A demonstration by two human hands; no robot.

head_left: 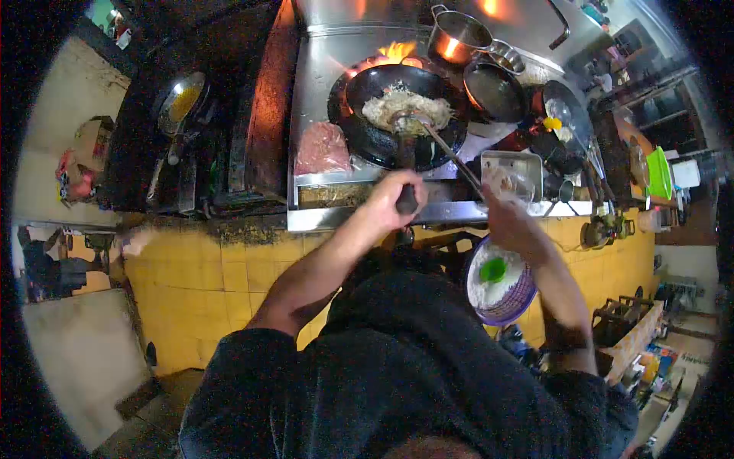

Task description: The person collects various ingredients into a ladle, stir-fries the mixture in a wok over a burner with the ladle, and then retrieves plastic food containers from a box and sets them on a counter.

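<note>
A black wok (368,86) sits over the burner with a pale, noodle-like food (390,109) in it. My left hand (391,200) is closed around the wok's handle, which points toward me. My right hand (514,223), partly blurred, grips the long thin handle of a ladle (457,158). The ladle's metal head is down among the food in the wok. Flames (397,52) rise behind the wok's far rim. Just left of the wok lies a clear plastic bag (323,148) of pinkish contents on the steel stove top.
A steel pot (459,37) and a dark pan (494,90) stand right of the wok. Nearer is a metal tray (511,162). Beside my right forearm, a purple basket (505,315) holds white contents and a green scoop (492,269). Another pan (183,101) sits far left.
</note>
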